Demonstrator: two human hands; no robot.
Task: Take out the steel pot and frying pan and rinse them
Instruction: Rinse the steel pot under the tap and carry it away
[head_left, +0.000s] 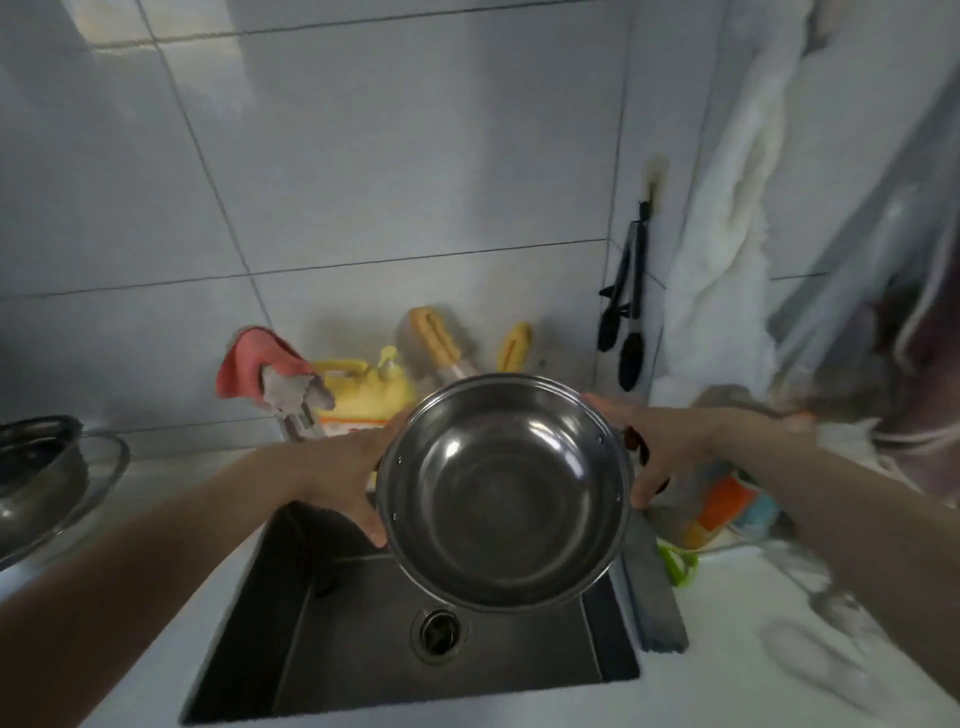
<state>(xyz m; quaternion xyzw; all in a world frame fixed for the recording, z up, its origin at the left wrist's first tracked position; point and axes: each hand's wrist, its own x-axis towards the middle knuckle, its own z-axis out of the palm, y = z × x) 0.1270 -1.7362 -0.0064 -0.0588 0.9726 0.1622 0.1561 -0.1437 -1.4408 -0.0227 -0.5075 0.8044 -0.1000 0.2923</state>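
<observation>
- Nearest, the dark sink (332, 623) lies below with its drain (439, 635) uncovered, so water tipped from above would run straight out.
- Above it, the steel pot (506, 491) is held in the air, mouth tilted toward the person, probably so the inside can be checked and rinsed.
- The left hand (353, 478) grips its left rim and the right hand (660, 452) its right handle, fingers curled round to steady it.
- Further left, a pan (41, 467) sits on the counter; whether it is the frying pan is unclear.
- Farthest, a yellow bottle (363, 395) stands at the wall, within reach.
</observation>
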